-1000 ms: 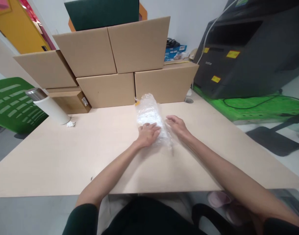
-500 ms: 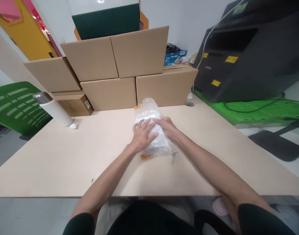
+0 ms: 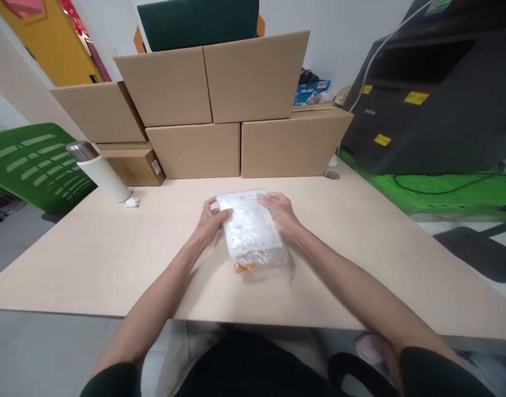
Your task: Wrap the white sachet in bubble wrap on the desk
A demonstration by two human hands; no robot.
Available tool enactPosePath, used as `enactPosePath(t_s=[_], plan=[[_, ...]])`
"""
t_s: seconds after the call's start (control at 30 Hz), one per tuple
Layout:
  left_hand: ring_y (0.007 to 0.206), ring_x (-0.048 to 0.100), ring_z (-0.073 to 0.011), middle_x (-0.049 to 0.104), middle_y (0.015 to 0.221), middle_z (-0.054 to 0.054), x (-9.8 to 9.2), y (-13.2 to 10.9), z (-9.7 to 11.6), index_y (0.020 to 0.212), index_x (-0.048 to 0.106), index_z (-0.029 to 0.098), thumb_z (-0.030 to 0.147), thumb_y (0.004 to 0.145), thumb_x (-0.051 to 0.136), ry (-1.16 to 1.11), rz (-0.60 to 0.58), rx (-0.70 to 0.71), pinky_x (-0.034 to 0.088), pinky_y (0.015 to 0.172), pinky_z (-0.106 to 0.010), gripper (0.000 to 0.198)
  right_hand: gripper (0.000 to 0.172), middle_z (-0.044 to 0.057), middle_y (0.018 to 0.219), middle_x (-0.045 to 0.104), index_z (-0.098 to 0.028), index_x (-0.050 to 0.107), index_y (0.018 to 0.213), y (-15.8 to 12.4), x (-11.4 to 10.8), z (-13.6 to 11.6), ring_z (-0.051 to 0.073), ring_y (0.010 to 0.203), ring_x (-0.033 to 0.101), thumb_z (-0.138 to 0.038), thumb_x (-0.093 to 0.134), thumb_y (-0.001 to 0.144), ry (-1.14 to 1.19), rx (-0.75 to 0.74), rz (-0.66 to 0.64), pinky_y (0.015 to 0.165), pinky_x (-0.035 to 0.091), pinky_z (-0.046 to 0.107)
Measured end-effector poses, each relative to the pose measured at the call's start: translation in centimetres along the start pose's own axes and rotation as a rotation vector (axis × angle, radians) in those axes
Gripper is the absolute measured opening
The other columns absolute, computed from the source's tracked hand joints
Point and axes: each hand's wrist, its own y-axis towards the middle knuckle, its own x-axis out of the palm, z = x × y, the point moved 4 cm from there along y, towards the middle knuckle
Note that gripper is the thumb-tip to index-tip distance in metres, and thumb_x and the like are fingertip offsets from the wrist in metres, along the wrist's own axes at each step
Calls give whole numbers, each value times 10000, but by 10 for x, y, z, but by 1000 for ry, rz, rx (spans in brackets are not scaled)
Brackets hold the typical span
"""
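A white, flat package in clear bubble wrap is in front of me over the middle of the table, with a bit of orange tape at its near end. My left hand grips its upper left edge, thumb on top and fingers at the side. On the upper right edge, my right hand holds it with the fingers partly hidden. Loose clear plastic hangs from the near right corner. What lies inside the wrap cannot be made out.
Cardboard boxes are stacked along the back of the table. A white bottle with a metal lid stands at the left beside a crumpled white scrap. A black printer is at the right, a green chair at the left.
My left hand has gone from lying spread on top of the package to gripping its left edge. The far-end wrap, which stuck out before, is now folded in. The view has shifted slightly.
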Motion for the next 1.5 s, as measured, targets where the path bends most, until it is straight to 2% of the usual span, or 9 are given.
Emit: enactPosePath(t_s=[0.1,0.2,0.27,0.37,0.5,0.73,1.17,1.37,1.5], plan=[[765,642,-155,588,999,-41,-10,23,-13,1378,336,227,271,798,676,247,236,86,544,756,-344,673,611,170,1358,541,-190,539,1274,12,10,11,323,1252,501,-524,660,777,-440,-240,31,1052,409,506],[983,642,-222,565,1161,-96,-14,35,-16,1235,535,218,265,827,638,424,255,178,493,956,-447,423,544,164,1527,415,-180,528,1371,6,21,19,316,1444,301,-485,470,924,-800,-528,-191,1182,248,509],[1202,560,-277,529,1292,-117,-17,34,-15,1122,636,217,276,823,653,479,228,216,382,1098,-474,305,568,144,1575,374,-173,489,1432,0,20,25,293,1488,242,-489,362,977,-921,-580,-344,1201,224,492],[1464,300,-317,372,1525,-133,-20,30,-10,1273,618,222,412,845,656,665,68,277,240,1193,-472,470,685,125,1638,266,-191,373,1528,-2,11,27,300,1521,183,-591,341,974,-995,-530,-460,1205,208,510],[1535,-29,-380,6,1679,-145,-27,28,-10,1550,312,237,682,728,701,1029,-264,287,72,1210,-561,1012,960,126,1666,160,-210,244,1587,1,5,23,340,1535,105,-772,468,842,-1034,-413,-615,1218,138,537],[1524,-66,-396,-71,1667,-143,-40,33,-7,1605,69,263,739,593,762,1252,-526,156,-51,1196,-587,1316,1236,110,1685,-38,-260,-2,1612,6,1,24,367,1532,-72,-817,616,699,-1070,-338,-841,1215,75,565],[1523,-61,-408,-88,1668,-141,-38,24,-14,1605,6,271,574,673,792,1275,-470,113,-37,1195,-611,1256,1176,103,1687,-20,-283,-86,1600,-3,1,26,359,1537,-34,-744,609,771,-1104,-385,-823,1219,94,547],[1536,-22,-369,13,1679,-56,-19,3,0,1585,195,330,401,830,682,1355,-550,324,-54,1199,-605,902,1180,116,1686,-22,-262,-69,1604,-3,2,22,361,1536,-52,-779,580,764,-1130,-375,-836,1213,82,559],[1539,60,-348,64,1677,-32,-14,-2,-2,1582,188,360,322,830,658,1348,-577,353,-7,1210,-598,888,1183,110,1683,-68,-255,-63,1606,-2,2,22,352,1535,-84,-820,539,758,-1106,-327,-880,1217,51,559]])
